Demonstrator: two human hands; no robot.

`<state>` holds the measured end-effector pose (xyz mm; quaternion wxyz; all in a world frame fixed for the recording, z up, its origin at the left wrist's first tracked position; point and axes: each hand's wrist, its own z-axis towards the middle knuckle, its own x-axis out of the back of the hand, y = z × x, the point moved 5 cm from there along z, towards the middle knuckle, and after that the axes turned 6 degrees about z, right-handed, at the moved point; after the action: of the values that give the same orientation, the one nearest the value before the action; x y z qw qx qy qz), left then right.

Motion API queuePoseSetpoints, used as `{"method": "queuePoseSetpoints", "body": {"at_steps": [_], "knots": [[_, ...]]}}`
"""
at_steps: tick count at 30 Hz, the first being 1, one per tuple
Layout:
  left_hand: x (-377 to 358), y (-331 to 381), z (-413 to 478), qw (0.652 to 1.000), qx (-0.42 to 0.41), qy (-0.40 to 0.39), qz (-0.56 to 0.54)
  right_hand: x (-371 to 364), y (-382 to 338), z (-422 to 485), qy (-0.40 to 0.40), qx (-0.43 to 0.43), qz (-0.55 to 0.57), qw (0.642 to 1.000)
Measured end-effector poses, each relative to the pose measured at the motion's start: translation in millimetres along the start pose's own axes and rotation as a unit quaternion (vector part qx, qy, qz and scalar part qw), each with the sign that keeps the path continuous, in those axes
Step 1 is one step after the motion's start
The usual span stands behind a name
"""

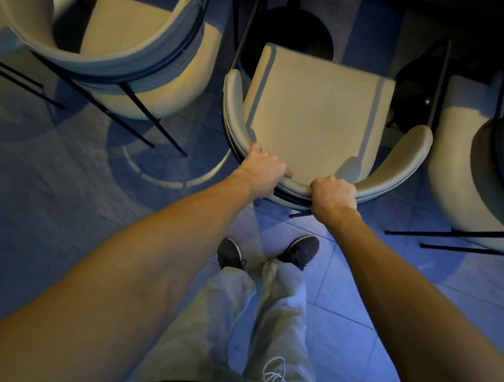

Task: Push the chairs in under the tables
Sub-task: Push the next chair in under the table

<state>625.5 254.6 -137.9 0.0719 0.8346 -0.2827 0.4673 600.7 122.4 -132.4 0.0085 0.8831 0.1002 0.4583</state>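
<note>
- We look straight down at the middle chair (316, 115), a pale chair with a square seat and a curved backrest that bends toward us.
- Our left hand (261, 172) is closed over the top rim of the backrest, left of its centre, fingers curled over the inner edge.
- Our right hand (335, 196) is clenched on the same rim, just right of centre, knuckles up; the two hands sit near each other but apart.
- Both forearms reach forward from the bottom corners and meet at the backrest.
- The front of the seat points away from us, toward a round dark base (295, 32) with a dark post rising from it; the seat's far edge overlaps that base in this view.
- We cannot tell how far the seat lies under a desk, since the top of the view is dark and no desk edge shows clearly.
- A left chair (142, 43) stands beside the middle one, turned at an angle, its thin black legs splayed over the floor.
- A right chair (489, 167) stands on the other side, cut off by the edge of the view.
- Our shoes (298, 251) stand on the tiled floor (390, 309) just behind the middle chair, below pale trousers.
- The floor is lit blue, with a curved pale pattern at left.
</note>
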Motion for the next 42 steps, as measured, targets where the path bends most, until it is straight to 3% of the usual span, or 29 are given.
{"method": "queuePoseSetpoints", "body": {"at_steps": [42], "knots": [[-19, -17, -13, 0.997, -0.069, -0.015, 0.014, -8, -20, -13, -0.041, 0.046, -0.012, 0.998]]}}
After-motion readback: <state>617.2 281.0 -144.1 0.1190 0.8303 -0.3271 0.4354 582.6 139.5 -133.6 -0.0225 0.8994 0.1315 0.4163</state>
